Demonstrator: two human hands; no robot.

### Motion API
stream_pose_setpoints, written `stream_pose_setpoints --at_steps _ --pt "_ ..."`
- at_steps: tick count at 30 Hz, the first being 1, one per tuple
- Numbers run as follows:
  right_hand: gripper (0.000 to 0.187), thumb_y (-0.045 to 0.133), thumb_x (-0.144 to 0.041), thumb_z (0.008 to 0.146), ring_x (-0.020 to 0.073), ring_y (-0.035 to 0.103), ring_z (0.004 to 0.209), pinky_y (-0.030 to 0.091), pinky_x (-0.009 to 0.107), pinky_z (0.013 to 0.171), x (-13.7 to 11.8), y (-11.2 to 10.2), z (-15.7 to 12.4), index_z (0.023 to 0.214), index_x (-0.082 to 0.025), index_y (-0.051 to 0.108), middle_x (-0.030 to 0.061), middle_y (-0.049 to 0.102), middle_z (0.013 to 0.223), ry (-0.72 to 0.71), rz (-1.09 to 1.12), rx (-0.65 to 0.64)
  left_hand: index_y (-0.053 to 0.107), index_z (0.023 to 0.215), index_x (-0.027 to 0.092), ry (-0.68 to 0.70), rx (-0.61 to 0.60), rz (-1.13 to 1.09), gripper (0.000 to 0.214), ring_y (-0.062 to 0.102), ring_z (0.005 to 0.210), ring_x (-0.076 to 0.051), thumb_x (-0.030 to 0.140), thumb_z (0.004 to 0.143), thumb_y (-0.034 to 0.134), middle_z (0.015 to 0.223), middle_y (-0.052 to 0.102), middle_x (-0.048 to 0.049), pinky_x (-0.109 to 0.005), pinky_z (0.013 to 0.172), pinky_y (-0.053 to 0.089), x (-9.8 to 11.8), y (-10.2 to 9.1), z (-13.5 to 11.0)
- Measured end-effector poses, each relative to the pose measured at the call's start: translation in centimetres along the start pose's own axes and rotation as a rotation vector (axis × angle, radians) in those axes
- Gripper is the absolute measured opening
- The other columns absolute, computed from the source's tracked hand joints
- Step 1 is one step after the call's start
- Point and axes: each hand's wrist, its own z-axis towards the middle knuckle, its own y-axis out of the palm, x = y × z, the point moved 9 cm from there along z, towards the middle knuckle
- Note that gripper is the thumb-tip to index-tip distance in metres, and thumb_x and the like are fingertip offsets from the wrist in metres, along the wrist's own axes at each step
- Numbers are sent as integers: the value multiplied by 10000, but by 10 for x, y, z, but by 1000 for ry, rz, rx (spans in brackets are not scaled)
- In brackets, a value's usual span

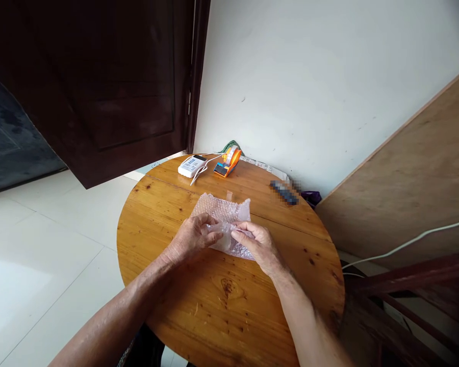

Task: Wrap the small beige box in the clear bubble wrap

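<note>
A pinkish, see-through sheet of bubble wrap lies on the round wooden table, folded or bunched in the middle. My left hand pinches its near part from the left, thumb and fingers closed on the film. From the right, my right hand grips the same part between thumb and forefinger, close to the left fingertips. Whether anything is wrapped inside cannot be made out. A short strip of clear tape shows at the far edge of the wrap.
On the wooden table, a white box-shaped device with a cable stands at the back, beside an orange tape dispenser. A dark, pixelated object lies at the back right. Beyond are a dark door and a white wall.
</note>
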Motion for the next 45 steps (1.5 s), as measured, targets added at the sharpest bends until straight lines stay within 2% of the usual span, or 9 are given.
stream_pose_setpoints --at_steps 5,11,15,22,26,32,35,39,45 --pt "213 675 -407 768 192 628 806 476 297 746 -4 -2 -6 759 -194 687 33 713 884 -20 -60 24 665 850 167 25 37 90 152 513 590 -109 284 765 619 659 611 17 -210 569 403 9 -2 -3" --pt "258 693 -440 744 170 578 736 448 277 673 6 0 -10 775 -183 688 27 684 816 39 16 39 639 810 159 13 -9 -5 95 485 571 -88 210 733 615 643 579 34 -186 530 366 8 3 -5" --pt "298 703 -465 726 122 453 608 352 251 577 11 2 -10 699 -175 641 -21 549 625 109 84 50 616 811 154 -30 -36 -80 98 452 541 -76 209 729 614 629 549 47 -179 506 344 1 7 -4" --pt "328 682 -478 726 101 359 527 283 248 515 17 -1 -9 626 -196 548 -62 427 542 138 15 100 616 858 159 15 0 29 149 480 606 -92 177 710 609 677 566 42 -186 555 369 5 2 -1" --pt "260 659 -418 767 126 456 551 366 261 551 7 -14 -9 665 -213 536 -39 511 584 1 -218 217 636 923 165 15 -2 58 210 494 613 -101 184 716 604 699 581 37 -198 574 387 6 2 -1" --pt "133 533 -253 906 232 611 846 426 372 806 -58 -16 -37 919 -222 662 82 698 885 -453 -704 443 662 911 174 19 24 112 202 546 661 -119 172 716 606 737 635 24 -212 617 415 10 0 -2" --pt "193 519 -192 925 241 610 870 372 398 821 -78 7 -47 986 -225 699 87 728 915 -585 -899 351 664 918 168 21 29 110 203 567 682 -124 168 722 609 759 655 17 -214 635 432 11 0 -2" --pt "229 479 -210 961 218 601 872 349 388 808 -80 38 -49 1059 -206 685 68 731 967 -662 -944 126 667 915 159 25 45 98 189 591 717 -135 218 736 651 773 670 9 -218 663 448 11 1 0" --pt "211 496 -290 961 229 570 895 335 387 817 -74 45 -42 1010 -195 677 80 692 996 -606 -975 56 672 981 162 -4 4 92 262 627 826 -166 294 755 679 879 700 -23 -243 726 481 8 -9 -2"
